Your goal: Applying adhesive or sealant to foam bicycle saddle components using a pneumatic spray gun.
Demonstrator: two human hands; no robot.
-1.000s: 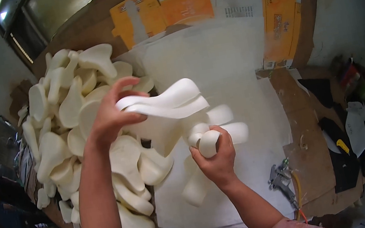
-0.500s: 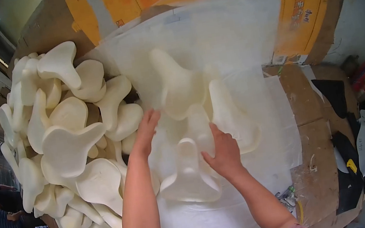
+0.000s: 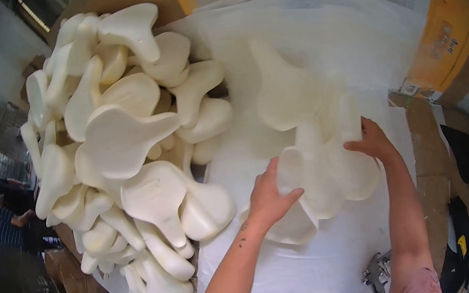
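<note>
Several cream foam bicycle saddle pads lie close together on the white sheet [image 3: 258,285] in front of me. My left hand [image 3: 275,194] is at the left side of the nearest pad [image 3: 291,224], thumb and fingers apart. Over on the right, my right hand [image 3: 371,139] is spread at the edge of another pad [image 3: 355,170], with its thumb across the pad's narrow part. Between the hands lies a further pad [image 3: 317,176], and beyond it a hazy one [image 3: 282,92] points its narrow end away. Neither hand is clearly closed round a pad.
A tall heap of foam saddle pads [image 3: 122,140] fills the left side. Orange cartons [image 3: 449,55] edge the far side. Metal tool-like parts [image 3: 379,274] lie near my right forearm, with black sheet pieces [image 3: 462,152] at right. Two people [image 3: 6,209] are at far left.
The view has swung left, so the heap sits further right in the picture. My left hand has come to the nearest pad, and my right hand has shifted to the right-hand pad.
</note>
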